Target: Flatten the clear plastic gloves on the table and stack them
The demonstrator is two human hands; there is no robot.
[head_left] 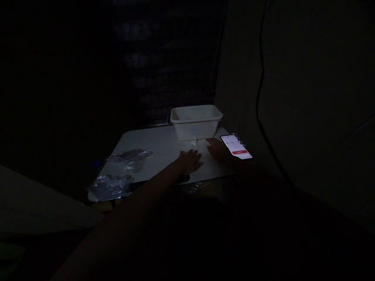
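Observation:
My left hand (191, 161) lies over the near part of a small white table (158, 150), its fingers spread and nothing visible in it. To its right is my right hand (218, 150), dark, with fingertips stretched toward the left; it appears to hold nothing. A small shiny whitish scrap (193, 142) rests just beyond the hands, in front of a white plastic tub (196, 128). Close to my right hand lies a phone (237, 147) with a lit screen and a red button. Dim light hides much of both palms.
Crumpled clear plastic bags (109, 187) lie along the table's left side, one (133, 156) farther in. A dark cable (259, 97) hangs down the right wall. Behind the tub is a dark brick-like wall (143, 60). Deep shadow covers the surroundings.

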